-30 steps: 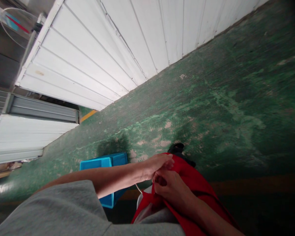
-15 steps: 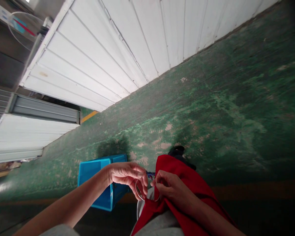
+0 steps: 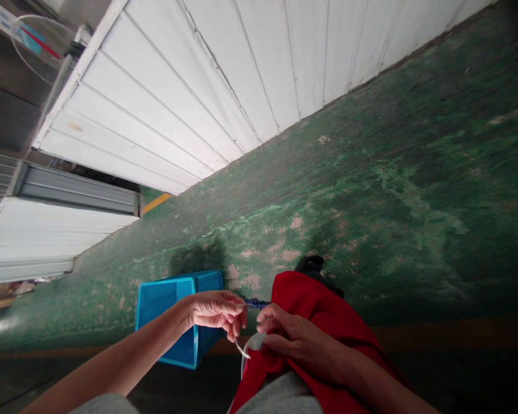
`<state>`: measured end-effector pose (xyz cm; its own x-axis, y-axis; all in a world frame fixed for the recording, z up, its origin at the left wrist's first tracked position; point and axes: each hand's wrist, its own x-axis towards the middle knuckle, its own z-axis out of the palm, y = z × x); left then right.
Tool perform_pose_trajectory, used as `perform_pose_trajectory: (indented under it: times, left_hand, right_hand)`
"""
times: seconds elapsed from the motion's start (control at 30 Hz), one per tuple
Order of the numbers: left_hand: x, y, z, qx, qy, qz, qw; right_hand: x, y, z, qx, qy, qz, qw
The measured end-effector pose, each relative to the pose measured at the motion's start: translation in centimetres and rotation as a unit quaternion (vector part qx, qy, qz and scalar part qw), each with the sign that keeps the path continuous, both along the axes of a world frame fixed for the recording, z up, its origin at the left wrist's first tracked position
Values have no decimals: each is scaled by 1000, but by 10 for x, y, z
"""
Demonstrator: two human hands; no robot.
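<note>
My left hand (image 3: 220, 310) is closed in a pinch on a thin white cord (image 3: 242, 348). One stretch of the cord hangs below its fingers, and another short stretch runs from the thumb towards my right hand. My right hand (image 3: 291, 340) is just to the right, over a red cloth garment (image 3: 319, 305) that covers my lap. Its fingers are loosely bent, with the thumb apart from them, and nothing shows clearly between them. Grey clothing (image 3: 280, 397) shows beneath the red cloth.
A blue plastic crate (image 3: 166, 282) stands on the worn green floor (image 3: 392, 190), left of my legs and partly behind my left forearm. White panel walling (image 3: 224, 69) runs along the far side. A small blue item (image 3: 258, 303) lies beyond my hands. A dark shoe (image 3: 313, 261) shows past the red cloth.
My left hand has drawn slightly left and up with the cord, and the loop between the hands has opened out. My right-hand fingers have loosened from their pinch.
</note>
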<state>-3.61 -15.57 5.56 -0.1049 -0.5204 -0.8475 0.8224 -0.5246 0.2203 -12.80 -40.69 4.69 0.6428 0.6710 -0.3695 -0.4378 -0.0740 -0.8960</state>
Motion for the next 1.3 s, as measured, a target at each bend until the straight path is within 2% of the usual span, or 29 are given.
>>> perform_pose_trajectory:
  times: [0.13,0.2,0.27,0.37,0.43,0.5,0.57,0.63,0.7,0.77,0.83,0.9,0.97,1.0,1.03,1.1,1.13,1.17,1.2,1.3]
  left_hand:
    - [27,11,-8,27,2,-132,991]
    - [36,8,-11,35,13,-182,983]
    - [45,-1,-9,44,17,-217,975]
    - [62,-22,2,42,19,-248,968]
    - [73,-38,13,28,5,-256,966]
    - [81,-58,20,14,-67,-200,977]
    - [83,-83,22,9,-180,-82,980]
    - [75,-116,19,-13,-251,22,968]
    - [58,-155,17,-66,-260,106,957]
    - [37,-192,17,-109,-256,185,942]
    - [14,-223,17,-129,-245,225,934]
    - [-4,-245,15,-146,-200,229,941]
    - [-17,-261,14,-143,-208,176,951]
    - [-20,-268,15,-127,-265,134,946]
    - [-23,-274,17,-107,-355,92,924]
    - [-28,-289,25,-99,-537,6,837]
    - [-31,-297,31,-127,-581,-35,803]
    - [-36,-306,38,-174,-582,-85,790]
    - [-42,-315,44,-231,-546,-148,792]
    - [-70,-339,56,-337,-361,-320,808]
  right_hand:
    - [4,6,1,-87,-79,90,989]
    - [5,10,-3,-101,-106,78,986]
    - [4,14,-7,-78,-127,58,987]
    - [5,17,-12,-54,-152,52,985]
    - [5,16,-11,-61,-160,12,985]
    - [6,13,-6,-68,-151,-77,983]
    - [6,5,2,-44,-97,-186,977]
    - [5,-6,11,14,-9,-302,953]
    - [2,-21,19,52,54,-434,898]
    - [-3,-38,25,50,68,-555,827]
    - [-11,-55,29,32,64,-633,771]
    - [-22,-70,31,20,67,-665,743]
    - [-38,-83,32,1,70,-683,727]
    - [-47,-88,32,-10,66,-692,718]
    - [-57,-93,33,-19,60,-703,708]
    - [-78,-99,35,-22,49,-724,687]
    - [-89,-100,37,-17,44,-730,682]
    - [-100,-101,40,-9,41,-732,680]
    - [-111,-99,42,-1,38,-732,680]
    - [-140,-88,49,-2,21,-752,659]
